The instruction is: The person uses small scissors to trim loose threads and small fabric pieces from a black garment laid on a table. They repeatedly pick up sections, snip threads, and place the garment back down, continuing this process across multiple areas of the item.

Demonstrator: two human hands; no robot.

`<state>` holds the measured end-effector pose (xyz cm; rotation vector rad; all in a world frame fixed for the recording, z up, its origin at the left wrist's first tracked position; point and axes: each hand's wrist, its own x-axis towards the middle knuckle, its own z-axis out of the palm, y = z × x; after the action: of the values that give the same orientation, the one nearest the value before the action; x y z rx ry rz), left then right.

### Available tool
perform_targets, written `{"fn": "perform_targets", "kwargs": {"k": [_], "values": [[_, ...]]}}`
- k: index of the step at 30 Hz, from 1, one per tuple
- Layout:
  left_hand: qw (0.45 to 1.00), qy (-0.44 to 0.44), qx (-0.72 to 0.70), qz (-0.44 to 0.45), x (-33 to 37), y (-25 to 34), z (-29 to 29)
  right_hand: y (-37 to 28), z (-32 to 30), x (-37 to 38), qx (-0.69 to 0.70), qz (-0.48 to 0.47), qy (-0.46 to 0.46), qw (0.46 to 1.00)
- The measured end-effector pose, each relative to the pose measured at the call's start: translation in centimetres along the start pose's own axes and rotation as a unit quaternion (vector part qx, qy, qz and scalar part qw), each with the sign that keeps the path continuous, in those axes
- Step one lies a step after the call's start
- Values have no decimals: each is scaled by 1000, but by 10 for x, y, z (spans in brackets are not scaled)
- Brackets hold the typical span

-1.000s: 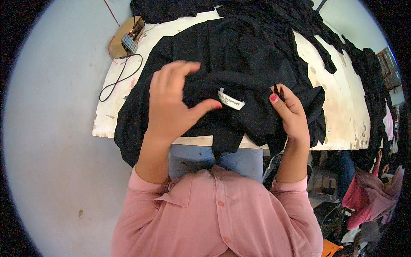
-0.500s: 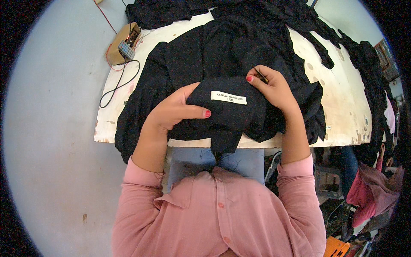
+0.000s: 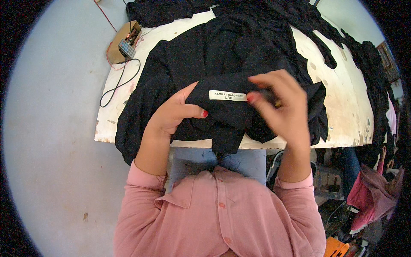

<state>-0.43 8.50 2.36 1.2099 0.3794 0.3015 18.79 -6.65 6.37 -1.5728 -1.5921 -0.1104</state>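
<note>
A black garment (image 3: 222, 51) lies bunched over the table's near edge, with a white label (image 3: 227, 95) on a folded part facing up. My left hand (image 3: 171, 111) grips that fold left of the label, thumb on top and fingers hidden beneath the cloth. Close to the label's right end is my right hand (image 3: 284, 105), smeared by motion, its thumb and forefinger apart. A gold-coloured bit of a small pointed dark tool (image 3: 278, 103) shows within its palm; the rest of the tool is hidden. Whether the right fingertips touch the cloth I cannot tell.
The worn whitish table (image 3: 346, 107) carries more black clothes (image 3: 171, 12) at the back and along the right. At its left edge stand a cardboard box (image 3: 122, 47) with a small keypad device and a looped black cable (image 3: 113, 92). Pink cloth (image 3: 364, 197) hangs lower right.
My right hand has come down toward me and turned, leaving the fold's upper edge; its tool is now mostly hidden. My left hand keeps its grip, with the label slightly shifted.
</note>
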Motion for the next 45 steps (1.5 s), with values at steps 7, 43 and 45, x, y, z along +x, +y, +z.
{"fn": "perform_targets", "kwargs": {"k": [7,43,45], "values": [[996,24,-83,-21,-3,-1,1,2,16,-15,17,27,23,999],[931,-10,-365,-25,5,-39,22,0,18,-47,180,118,24,976],[933,3,-359,-33,4,-40,21,-1,26,-46,123,143,62,980]]}}
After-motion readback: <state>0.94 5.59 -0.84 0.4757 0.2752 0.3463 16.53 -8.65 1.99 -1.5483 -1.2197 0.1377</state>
